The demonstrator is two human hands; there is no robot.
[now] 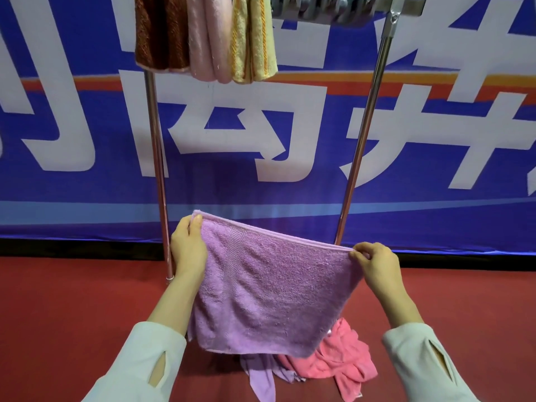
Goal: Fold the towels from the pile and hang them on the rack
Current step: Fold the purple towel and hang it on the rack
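Note:
A purple towel hangs folded in front of me, held up by its top edge. My left hand grips its upper left corner, thumb on the front. The upper right corner is pinched by my right hand. Below the towel, on the red floor, lies the pile: a pink towel and a lilac cloth, partly hidden. The metal rack stands behind, with its bar across the top. On that bar hang a brown towel, a pale pink towel and a yellow towel.
A blue banner with large white characters covers the wall behind the rack. The rack's left post and right post frame the space above my hands. Grey hooks or clips sit on the bar right of the yellow towel.

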